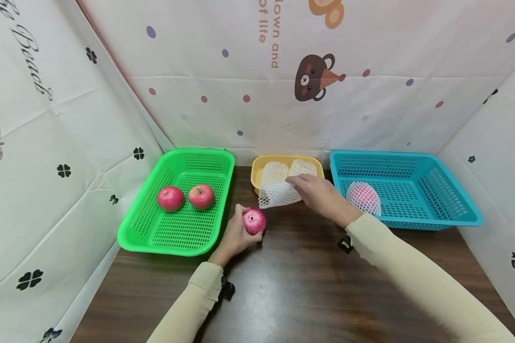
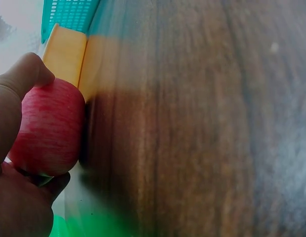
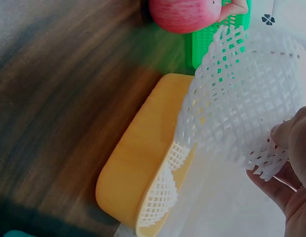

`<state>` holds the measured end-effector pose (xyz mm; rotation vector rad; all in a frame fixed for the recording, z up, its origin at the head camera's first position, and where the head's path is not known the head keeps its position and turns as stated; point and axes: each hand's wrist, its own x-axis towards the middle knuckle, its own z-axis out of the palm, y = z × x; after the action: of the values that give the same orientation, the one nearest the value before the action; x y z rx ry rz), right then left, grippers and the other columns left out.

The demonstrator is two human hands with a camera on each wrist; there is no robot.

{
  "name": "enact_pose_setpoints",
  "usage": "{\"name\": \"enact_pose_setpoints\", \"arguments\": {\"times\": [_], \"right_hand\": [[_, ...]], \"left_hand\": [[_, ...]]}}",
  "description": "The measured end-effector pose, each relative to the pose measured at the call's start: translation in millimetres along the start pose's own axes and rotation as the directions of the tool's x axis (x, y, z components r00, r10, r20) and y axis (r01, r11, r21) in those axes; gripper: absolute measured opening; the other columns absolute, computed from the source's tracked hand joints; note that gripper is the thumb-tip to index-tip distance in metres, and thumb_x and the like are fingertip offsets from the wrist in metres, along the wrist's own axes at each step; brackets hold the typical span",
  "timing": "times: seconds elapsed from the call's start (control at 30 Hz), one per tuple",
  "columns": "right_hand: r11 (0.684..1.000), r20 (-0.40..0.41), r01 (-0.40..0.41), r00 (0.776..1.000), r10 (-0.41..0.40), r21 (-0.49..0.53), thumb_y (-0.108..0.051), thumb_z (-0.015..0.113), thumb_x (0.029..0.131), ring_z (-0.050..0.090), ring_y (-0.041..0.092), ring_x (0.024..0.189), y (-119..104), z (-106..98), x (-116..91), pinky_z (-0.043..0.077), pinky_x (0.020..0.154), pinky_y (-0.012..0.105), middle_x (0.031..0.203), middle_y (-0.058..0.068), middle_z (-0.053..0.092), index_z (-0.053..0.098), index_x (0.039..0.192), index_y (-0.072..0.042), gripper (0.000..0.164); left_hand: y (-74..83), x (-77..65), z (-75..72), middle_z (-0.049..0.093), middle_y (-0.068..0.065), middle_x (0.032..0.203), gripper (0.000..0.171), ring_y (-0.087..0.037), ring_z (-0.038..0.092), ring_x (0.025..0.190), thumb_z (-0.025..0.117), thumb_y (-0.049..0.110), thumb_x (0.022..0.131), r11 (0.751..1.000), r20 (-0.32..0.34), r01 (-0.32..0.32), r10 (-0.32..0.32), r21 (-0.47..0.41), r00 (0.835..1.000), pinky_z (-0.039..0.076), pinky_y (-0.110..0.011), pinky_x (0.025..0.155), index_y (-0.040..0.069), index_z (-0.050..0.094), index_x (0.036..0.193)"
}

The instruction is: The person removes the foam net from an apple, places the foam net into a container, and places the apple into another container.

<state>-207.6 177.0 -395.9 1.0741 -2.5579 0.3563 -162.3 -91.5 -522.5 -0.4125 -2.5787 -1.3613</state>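
My left hand grips a red apple between thumb and fingers, close over the table in front of the yellow basket. In the left wrist view the apple shows its streaked red side. My right hand pinches one end of a white foam net sleeve, and the sleeve's other end points toward the apple. Seen from the right wrist, the foam net spreads out from thumb and fingertips above the yellow basket. More white foam nets lie inside that basket.
At left stands a green basket with two red apples in it. A blue basket on the right holds an apple in a foam net. Printed cloth walls the brown wooden table at back and sides.
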Motion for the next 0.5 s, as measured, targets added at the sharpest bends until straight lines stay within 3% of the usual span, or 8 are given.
{"name": "enact_pose_setpoints", "arguments": {"times": [0.13,0.23,0.4,0.5], "right_hand": [[0.996,0.026,-0.067,0.998,0.065,0.054,-0.010,0.069,0.099,0.072,0.027,0.088,1.9,-0.7,8.0,0.061,0.078,0.042,0.120,0.014,0.071,0.052,0.144,-0.013,0.048],[0.990,0.032,-0.109,0.994,0.107,0.087,-0.010,0.065,0.101,0.071,0.027,0.089,4.1,0.4,14.2,0.061,0.078,0.041,0.125,0.015,0.069,0.049,0.144,-0.015,0.046],[0.986,0.014,-0.110,0.994,0.109,0.121,-0.006,0.062,0.102,0.068,0.029,0.099,7.7,3.2,23.7,0.060,0.085,0.043,0.123,0.013,0.068,0.059,0.133,-0.014,0.032],[0.987,-0.040,-0.083,0.995,0.089,0.137,-0.002,0.058,0.103,0.067,0.027,0.091,10.2,5.8,30.0,0.059,0.083,0.043,0.114,0.013,0.070,0.063,0.123,-0.010,0.022]], "left_hand": [[-1.9,0.3,0.5,0.067,-0.019,0.109,0.073,-0.031,0.067,0.097,0.088,0.013,0.065,1.000,0.010,-0.004,0.004,0.001,1.000,0.057,-0.044,0.084,0.001,0.044,0.122],[-2.9,0.6,0.9,0.067,-0.018,0.110,0.073,-0.029,0.067,0.098,0.088,0.013,0.065,1.000,0.019,0.000,0.000,0.002,1.000,0.057,-0.043,0.084,0.002,0.044,0.122],[-2.7,0.5,0.4,0.067,-0.017,0.112,0.073,-0.028,0.067,0.099,0.088,0.015,0.066,1.000,0.030,0.022,-0.022,-0.004,0.999,0.057,-0.042,0.085,0.004,0.043,0.123],[-3.0,1.0,0.2,0.066,-0.018,0.113,0.074,-0.029,0.067,0.100,0.088,0.015,0.066,1.000,0.029,0.026,-0.026,-0.002,0.999,0.057,-0.043,0.085,0.003,0.043,0.123]]}}
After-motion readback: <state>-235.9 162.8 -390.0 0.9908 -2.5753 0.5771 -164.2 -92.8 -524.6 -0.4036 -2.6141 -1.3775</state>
